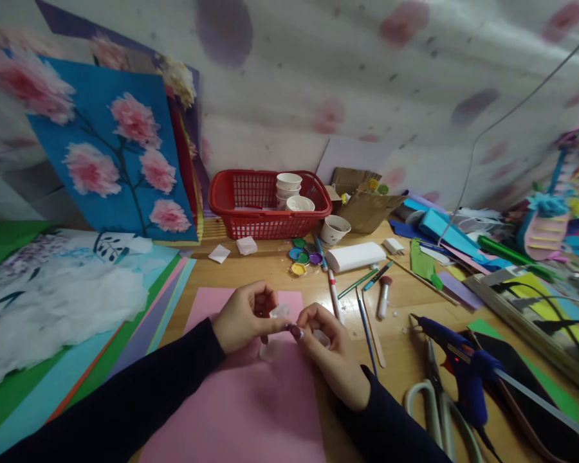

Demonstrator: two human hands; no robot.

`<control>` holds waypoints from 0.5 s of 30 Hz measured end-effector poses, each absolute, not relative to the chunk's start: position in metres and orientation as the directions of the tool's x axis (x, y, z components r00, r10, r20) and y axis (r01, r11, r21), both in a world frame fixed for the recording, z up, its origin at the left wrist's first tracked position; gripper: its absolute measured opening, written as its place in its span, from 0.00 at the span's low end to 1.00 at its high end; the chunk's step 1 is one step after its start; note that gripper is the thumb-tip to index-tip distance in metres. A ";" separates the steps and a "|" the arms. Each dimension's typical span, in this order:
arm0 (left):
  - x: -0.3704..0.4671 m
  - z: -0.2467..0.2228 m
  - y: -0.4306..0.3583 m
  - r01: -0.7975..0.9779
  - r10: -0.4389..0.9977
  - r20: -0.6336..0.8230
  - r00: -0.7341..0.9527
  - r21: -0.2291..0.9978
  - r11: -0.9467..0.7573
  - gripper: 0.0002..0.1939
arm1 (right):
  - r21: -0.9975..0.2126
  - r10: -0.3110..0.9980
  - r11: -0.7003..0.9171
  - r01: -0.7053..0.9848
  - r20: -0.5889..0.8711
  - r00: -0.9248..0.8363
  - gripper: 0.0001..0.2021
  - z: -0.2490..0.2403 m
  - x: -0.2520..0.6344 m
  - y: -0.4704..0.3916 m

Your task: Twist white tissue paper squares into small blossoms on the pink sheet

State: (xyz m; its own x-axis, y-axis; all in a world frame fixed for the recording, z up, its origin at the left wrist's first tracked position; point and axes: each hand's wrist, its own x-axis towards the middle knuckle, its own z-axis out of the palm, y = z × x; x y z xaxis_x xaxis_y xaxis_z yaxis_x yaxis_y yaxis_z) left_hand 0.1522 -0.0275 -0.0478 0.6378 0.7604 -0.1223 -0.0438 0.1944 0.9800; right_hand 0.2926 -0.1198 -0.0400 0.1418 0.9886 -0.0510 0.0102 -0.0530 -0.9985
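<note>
Both hands meet above a pink sheet of paper (241, 411) lying on the wooden table. Between them is a small piece of thin white tissue (280, 311), crumpled and partly see-through. My left hand (248, 315) pinches it from the left, thumb stretched toward the other hand. My right hand (330, 354) is closed on its right side, with fingertips touching the left thumb's tip. Dark reddish spots show at the fingertips. The fingers hide part of the tissue.
A red basket (270, 225) with paper cups stands behind. Small white tissue squares (219, 254), paint pots (299, 257) and brushes (367, 331) lie before it. At right are a blue glue gun (456, 354) and scissors (431, 392); at left, coloured sheets (145, 315) and a flower picture (110, 148).
</note>
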 end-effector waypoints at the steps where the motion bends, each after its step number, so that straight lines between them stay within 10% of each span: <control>1: 0.152 -0.048 -0.028 -0.047 0.746 -0.129 0.654 0.977 0.209 0.23 | -0.999 0.990 -0.051 0.003 -0.050 0.132 0.14 -0.040 0.293 -0.120; 7: 0.155 -0.049 -0.030 -0.075 0.661 -0.138 0.738 0.956 0.284 0.22 | -0.959 0.994 -0.098 -0.266 -0.105 0.012 0.12 -0.048 0.294 -0.118; 15: 0.154 -0.047 -0.028 -0.114 0.623 -0.165 0.765 0.916 0.384 0.25 | -0.970 0.993 -0.115 -0.216 -0.119 0.006 0.15 -0.048 0.289 -0.118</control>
State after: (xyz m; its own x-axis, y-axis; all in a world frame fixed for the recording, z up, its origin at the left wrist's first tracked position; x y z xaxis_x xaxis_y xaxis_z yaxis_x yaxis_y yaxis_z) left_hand 0.1536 -0.0282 -0.0466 0.7649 0.6227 -0.1652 -0.1144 0.3837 0.9164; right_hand 0.2894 -0.1183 -0.0479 0.0061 0.9929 -0.1190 -0.2158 -0.1149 -0.9696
